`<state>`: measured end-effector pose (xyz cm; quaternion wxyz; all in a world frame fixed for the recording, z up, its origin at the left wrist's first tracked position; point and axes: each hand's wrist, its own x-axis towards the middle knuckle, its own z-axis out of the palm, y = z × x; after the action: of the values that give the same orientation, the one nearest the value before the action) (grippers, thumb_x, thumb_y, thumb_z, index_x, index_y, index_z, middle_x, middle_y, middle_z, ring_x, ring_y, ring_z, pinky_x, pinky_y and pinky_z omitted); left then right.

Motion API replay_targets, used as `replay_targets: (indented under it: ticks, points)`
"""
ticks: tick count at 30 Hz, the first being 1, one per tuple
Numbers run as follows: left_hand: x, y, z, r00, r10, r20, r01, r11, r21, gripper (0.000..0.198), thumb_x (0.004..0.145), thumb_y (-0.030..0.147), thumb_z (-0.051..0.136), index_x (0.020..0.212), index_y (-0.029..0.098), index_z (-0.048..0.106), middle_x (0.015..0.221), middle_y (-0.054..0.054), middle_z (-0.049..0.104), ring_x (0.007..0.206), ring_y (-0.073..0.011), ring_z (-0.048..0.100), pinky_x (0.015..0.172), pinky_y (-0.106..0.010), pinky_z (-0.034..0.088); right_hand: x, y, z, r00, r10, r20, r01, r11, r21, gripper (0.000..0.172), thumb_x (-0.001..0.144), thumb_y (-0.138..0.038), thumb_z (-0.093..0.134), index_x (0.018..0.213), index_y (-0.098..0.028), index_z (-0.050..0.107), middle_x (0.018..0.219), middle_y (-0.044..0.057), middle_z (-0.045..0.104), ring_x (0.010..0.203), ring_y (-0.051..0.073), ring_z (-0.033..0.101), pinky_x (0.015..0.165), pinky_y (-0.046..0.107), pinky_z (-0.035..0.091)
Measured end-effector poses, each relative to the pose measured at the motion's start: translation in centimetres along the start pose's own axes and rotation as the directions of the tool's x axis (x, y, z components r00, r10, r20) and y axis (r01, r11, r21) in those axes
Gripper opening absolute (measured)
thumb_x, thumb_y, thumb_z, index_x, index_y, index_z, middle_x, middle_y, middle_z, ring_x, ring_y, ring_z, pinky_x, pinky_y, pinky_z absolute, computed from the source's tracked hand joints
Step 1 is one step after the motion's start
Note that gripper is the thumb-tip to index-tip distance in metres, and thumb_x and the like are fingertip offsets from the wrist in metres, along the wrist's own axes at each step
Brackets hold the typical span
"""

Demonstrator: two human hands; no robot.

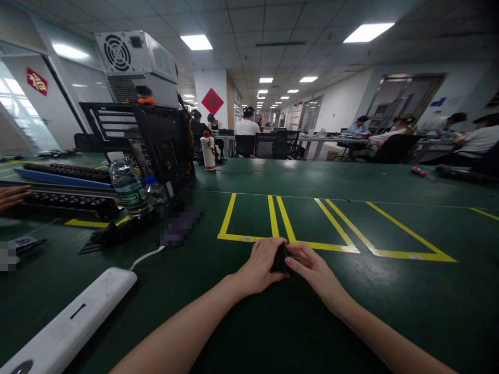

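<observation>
A small black block-like object (279,258) is between my two hands, low over the green table (249,322); its exact kind I cannot make out. My left hand (262,264) wraps around it from the left, thumb along the near side and fingers over the far side. From the right, my right hand (309,264) closes on its edge with thumb and fingertips. Much of the object is hidden by the fingers. Just beyond the hands, yellow tape (249,238) marks out several bays on the table.
At left lie a white power strip (78,317), a blurred-out dark item (181,226), a water bottle (130,189) and a black computer case (166,148) with power supplies (136,57) stacked on it. Another person's hand (13,196) shows at the left edge. A red-handled tool (419,171) lies far right.
</observation>
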<state>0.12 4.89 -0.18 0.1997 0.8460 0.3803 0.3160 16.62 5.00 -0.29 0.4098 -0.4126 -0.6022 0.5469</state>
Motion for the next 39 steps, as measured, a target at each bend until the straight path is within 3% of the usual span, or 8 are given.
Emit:
replay_targets:
  ticks: [4,12,18,23,32,39]
  points:
    - [0.01,-0.11,0.11,1.0,-0.017,0.004,0.017,1.0,-0.01,0.061,0.067,0.026,0.063,0.117,0.026,0.029,0.118,-0.006,0.04,0.109,-0.0246,0.038,0.093,-0.043,0.028,0.06,0.14,-0.09,1.0,0.016,-0.005,-0.016,1.0,-0.023,0.033,0.071,-0.03,0.056,0.102,-0.022,0.05,0.107,0.004,0.055,0.102,0.019,0.05,0.091,0.037,0.038]
    - [-0.02,0.18,-0.05,1.0,0.0,0.0,0.0,0.999,-0.041,0.061,0.067,0.024,0.064,0.117,0.025,0.029,0.117,-0.006,0.041,0.11,-0.023,0.037,0.095,-0.041,0.028,-0.27,0.13,-0.19,0.996,-0.04,0.077,0.04,0.999,0.006,0.029,0.07,-0.027,0.058,0.097,-0.022,0.049,0.105,0.003,0.054,0.102,0.018,0.05,0.093,0.035,0.037]
    - [0.16,0.42,0.04,1.0,0.02,0.02,-0.019,0.999,-0.045,0.063,0.066,0.025,0.064,0.117,0.026,0.028,0.117,-0.005,0.042,0.112,-0.0235,0.036,0.095,-0.044,0.027,-0.2,0.55,-0.15,0.998,-0.054,0.02,0.054,0.999,0.0,0.021,0.071,-0.034,0.056,0.088,-0.022,0.052,0.093,0.002,0.058,0.094,0.019,0.055,0.085,0.035,0.042]
    - [0.17,0.45,0.1,1.0,-0.009,0.029,0.011,0.999,-0.05,0.061,0.066,0.027,0.064,0.117,0.027,0.029,0.118,-0.004,0.042,0.112,-0.0232,0.036,0.095,-0.043,0.028,-0.09,0.45,-0.29,0.999,-0.028,-0.033,0.026,0.999,-0.044,0.028,0.07,-0.033,0.057,0.096,-0.022,0.052,0.1,0.004,0.057,0.098,0.019,0.053,0.087,0.035,0.04]
    - [0.14,0.49,0.07,0.998,-0.039,0.057,0.043,0.997,-0.066,0.058,0.069,0.027,0.061,0.118,0.028,0.029,0.117,-0.003,0.041,0.112,-0.024,0.035,0.093,-0.043,0.031,-0.4,0.24,-0.85,0.993,-0.036,0.116,0.026,0.996,0.087,0.026,0.067,-0.026,0.061,0.09,-0.022,0.049,0.098,0.001,0.055,0.094,0.017,0.054,0.082,0.033,0.044]
    - [0.18,0.51,0.2,0.997,-0.063,0.05,0.065,0.996,-0.057,0.058,0.069,0.028,0.061,0.118,0.028,0.029,0.119,-0.003,0.04,0.113,-0.025,0.035,0.093,-0.044,0.032,-0.29,-0.07,-0.87,0.999,-0.026,0.037,0.027,1.0,-0.013,0.02,0.072,-0.031,0.054,0.09,-0.022,0.052,0.096,0.002,0.055,0.089,0.016,0.054,0.077,0.03,0.045]
